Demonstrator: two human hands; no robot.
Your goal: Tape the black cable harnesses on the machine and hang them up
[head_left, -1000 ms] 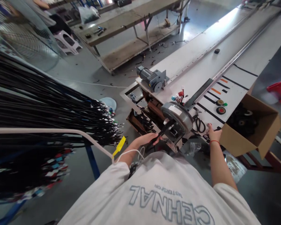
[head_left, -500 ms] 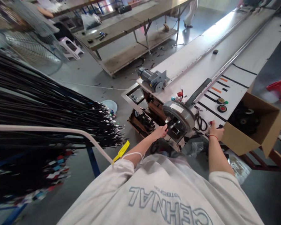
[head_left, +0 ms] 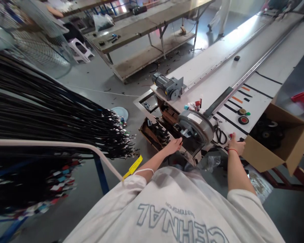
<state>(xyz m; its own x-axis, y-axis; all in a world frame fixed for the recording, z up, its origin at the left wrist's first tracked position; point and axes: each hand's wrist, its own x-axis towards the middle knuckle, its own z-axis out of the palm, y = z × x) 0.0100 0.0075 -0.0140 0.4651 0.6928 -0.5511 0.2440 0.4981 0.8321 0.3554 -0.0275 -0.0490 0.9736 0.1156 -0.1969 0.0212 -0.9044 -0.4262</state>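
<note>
The landmark is the grey wheel, a round metal drum mounted at the near end of the long white bench; everything else sits in relation to it. The left hand reaches to the wheel's lower left edge, fingers curled at the dark parts just under its rim (whether they actually pinch something there is too small to tell); the right hand rests to the right of the wheel on the near edge of the bench, loosely closed with the thumb up, a red cord around its wrist, and grasping nothing that can be made out. Between the wheel and the right hand lie black-handled scissors; further right of the wheel, two tape rolls sit on the bench's black stripes; beyond the right hand stands an open cardboard box with dark rolls inside. Behind the wheel and to its left a grey motor is bolted to the bench corner; a cluster of small coloured connectors lies just behind the wheel. Well to the left of the wheel hangs a thick bundle of black cables over a pale rail, a yellow tag dangling at the rail's near bend.
</note>
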